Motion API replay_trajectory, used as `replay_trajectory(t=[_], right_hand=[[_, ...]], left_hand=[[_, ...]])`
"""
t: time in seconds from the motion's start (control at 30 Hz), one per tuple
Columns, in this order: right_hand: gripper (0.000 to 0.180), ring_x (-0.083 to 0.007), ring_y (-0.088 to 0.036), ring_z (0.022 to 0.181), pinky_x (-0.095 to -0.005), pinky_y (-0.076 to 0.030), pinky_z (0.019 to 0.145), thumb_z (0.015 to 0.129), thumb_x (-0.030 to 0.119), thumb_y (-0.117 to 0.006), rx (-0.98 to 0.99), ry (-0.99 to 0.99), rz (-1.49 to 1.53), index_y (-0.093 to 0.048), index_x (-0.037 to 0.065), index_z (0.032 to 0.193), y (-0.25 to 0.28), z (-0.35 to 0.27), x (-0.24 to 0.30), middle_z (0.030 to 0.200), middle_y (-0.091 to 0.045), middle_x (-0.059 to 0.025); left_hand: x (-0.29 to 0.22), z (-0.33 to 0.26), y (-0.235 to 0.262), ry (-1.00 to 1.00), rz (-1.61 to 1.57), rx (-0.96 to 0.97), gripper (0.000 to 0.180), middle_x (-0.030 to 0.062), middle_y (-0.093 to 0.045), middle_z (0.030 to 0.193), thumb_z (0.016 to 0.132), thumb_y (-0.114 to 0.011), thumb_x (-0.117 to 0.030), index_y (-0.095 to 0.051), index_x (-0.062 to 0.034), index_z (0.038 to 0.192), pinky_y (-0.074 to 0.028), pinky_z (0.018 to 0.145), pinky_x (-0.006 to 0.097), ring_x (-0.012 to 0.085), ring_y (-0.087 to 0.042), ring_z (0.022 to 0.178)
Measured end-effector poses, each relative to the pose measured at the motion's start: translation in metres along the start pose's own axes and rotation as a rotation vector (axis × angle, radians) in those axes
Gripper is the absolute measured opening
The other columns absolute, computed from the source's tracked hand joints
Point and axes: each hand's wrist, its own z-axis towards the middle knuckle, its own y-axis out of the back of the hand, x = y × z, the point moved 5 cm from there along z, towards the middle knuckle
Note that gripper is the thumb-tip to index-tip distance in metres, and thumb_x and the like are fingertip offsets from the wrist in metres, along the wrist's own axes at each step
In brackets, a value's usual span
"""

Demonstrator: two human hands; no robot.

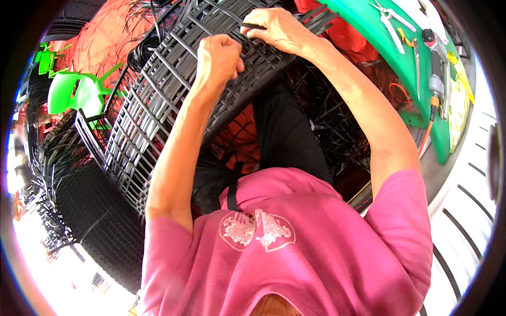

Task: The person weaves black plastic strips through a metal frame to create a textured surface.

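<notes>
We gripped a black strap [253, 26] on the woven frame [158, 100] ahead, left hand [220, 55] fisted, right hand [276, 29] pinching it; a slipping pull risked loosening the weave

the person wears a pink t-shirt [316, 253] with short sleeves. the sleeves stop above the elbows, so both arms are bare from there down. on the front of the shirt is a pale, whitish picture made of two rounded shapes side by side. a thin dark strap runs down from the neck of the shirt. the legs are in black trousers [287, 131]. the left hand [219, 55] and right hand [279, 29] wear no gloves, rings or watch.
</notes>
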Motion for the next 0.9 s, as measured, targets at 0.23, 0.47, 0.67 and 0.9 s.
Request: replay_trajectory(t=[0.23, 0.47, 0.67, 0.9], right_hand=[[0.021, -0.0228, -0.063, 0.087, -0.0308, -0.046, 0.081, 0.08, 0.013, -0.065, 0.231, 0.007, 0.206, -0.063, -0.002, 0.096, -0.019, -0.001, 0.028, 0.092, -0.066, -0.0109], [0.021, -0.0217, -0.063, 0.063, -0.0348, -0.048, 0.06, 0.073, 0.017, -0.067, 0.014, -0.347, 0.215, -0.065, 0.001, 0.086, -0.011, -0.003, 0.011, 0.073, -0.065, -0.0123], [0.015, -0.038, -0.062, 0.074, -0.0422, -0.048, 0.065, 0.072, 0.013, -0.06, -0.058, -0.202, -0.208, -0.063, -0.001, 0.075, -0.013, 0.009, 0.038, 0.072, -0.062, -0.0208], [0.015, -0.0113, -0.059, 0.07, -0.0265, -0.046, 0.067, 0.076, 0.013, -0.066, 0.197, -0.261, 0.369, -0.068, 0.002, 0.086, -0.032, 0.0, 0.007, 0.075, -0.066, -0.0049]], left_hand=[[0.029, -0.031, 0.015, 0.044, -0.386, 0.046, 0.013, 0.0057, -0.058, 0.054, 0.087, -0.057, -0.012, -0.063, -0.0003, 0.085, -0.033, 0.033, 0.018, 0.0071, -0.048, 0.037], [0.02, -0.024, 0.009, 0.161, -0.242, 0.185, 0.025, 0.0118, -0.06, 0.062, 0.09, -0.044, -0.01, -0.055, 0.0045, 0.106, -0.039, 0.035, 0.023, 0.0134, -0.054, 0.042], [0.035, -0.005, 0.009, 0.227, -0.251, 0.244, 0.02, 0.0114, -0.06, 0.064, 0.088, -0.045, -0.005, -0.055, 0.0, 0.104, -0.038, 0.033, 0.023, 0.0129, -0.054, 0.043], [0.036, -0.008, 0.015, 0.135, -0.155, 0.136, 0.013, 0.0046, -0.058, 0.057, 0.089, -0.054, -0.013, -0.058, -0.0014, 0.093, -0.034, 0.032, 0.02, 0.0079, -0.049, 0.039]])
